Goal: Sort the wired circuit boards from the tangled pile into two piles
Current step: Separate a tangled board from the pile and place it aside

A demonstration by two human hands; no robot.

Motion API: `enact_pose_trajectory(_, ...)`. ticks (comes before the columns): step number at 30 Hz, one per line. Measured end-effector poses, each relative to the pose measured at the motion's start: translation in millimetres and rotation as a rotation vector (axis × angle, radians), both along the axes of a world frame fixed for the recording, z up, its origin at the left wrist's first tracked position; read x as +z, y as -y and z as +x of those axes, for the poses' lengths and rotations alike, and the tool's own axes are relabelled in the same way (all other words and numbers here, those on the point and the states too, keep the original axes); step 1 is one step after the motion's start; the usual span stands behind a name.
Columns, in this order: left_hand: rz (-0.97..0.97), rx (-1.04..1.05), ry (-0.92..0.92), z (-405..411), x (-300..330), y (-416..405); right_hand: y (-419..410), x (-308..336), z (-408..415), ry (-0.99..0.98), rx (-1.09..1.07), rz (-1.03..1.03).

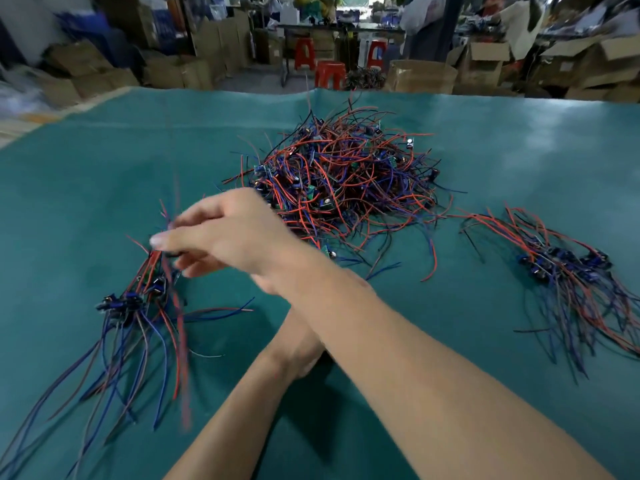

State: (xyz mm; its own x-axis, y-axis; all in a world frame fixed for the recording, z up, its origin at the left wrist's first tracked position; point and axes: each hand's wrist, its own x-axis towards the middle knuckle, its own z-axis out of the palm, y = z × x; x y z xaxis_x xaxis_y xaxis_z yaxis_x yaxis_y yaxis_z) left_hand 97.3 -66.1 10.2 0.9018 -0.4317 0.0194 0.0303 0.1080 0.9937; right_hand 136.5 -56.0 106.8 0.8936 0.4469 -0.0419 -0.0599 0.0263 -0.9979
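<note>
The tangled pile [346, 174] of red, blue and black wired boards lies mid-table on the green mat [519, 140]. One sorted pile [138, 306] lies at the left, another sorted pile [568, 271] at the right. My right hand [235, 233] reaches across to the left pile. Its thumb and forefinger pinch a wired circuit board [172, 253] whose blurred red wires hang down over that pile. My left hand [298, 344] lies under the right forearm, its fingers mostly hidden.
Loose wire ends stray from the tangled pile toward the table's front middle. Beyond the far table edge stand cardboard boxes [485, 64] and red stools [329, 72].
</note>
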Motion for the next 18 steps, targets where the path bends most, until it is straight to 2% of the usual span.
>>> enact_pose_trajectory(2, 0.018, 0.012, -0.027, 5, 3, 2, -31, -6, 12, 0.075, -0.022, -0.218)
enact_pose_trajectory(5, 0.023, 0.023, -0.043, 5, 5, 7, -48, -16, 19, 0.392, 0.017, -0.712)
enact_pose_trajectory(6, 0.019, 0.029, -0.034, 4, 4, 6, -45, -17, 22, 0.466, 0.021, -0.818)
enact_pose_trajectory(11, -0.022, 0.036, 0.014, -5, 5, 4, 21, -8, 43, 0.602, -0.187, -1.118)
enact_pose_trajectory(13, -0.067, 0.000, -0.014, -7, 8, 5, 58, -6, 46, 0.589, -0.256, -1.240)
enact_pose_trajectory(15, -0.054, 0.010, -0.030, -7, 10, 6, 85, -10, 42, 0.503, -0.234, -1.356)
enact_pose_trajectory(18, -0.048, 0.036, -0.043, -7, 10, 6, 112, -24, 34, 0.438, -0.238, -1.307)
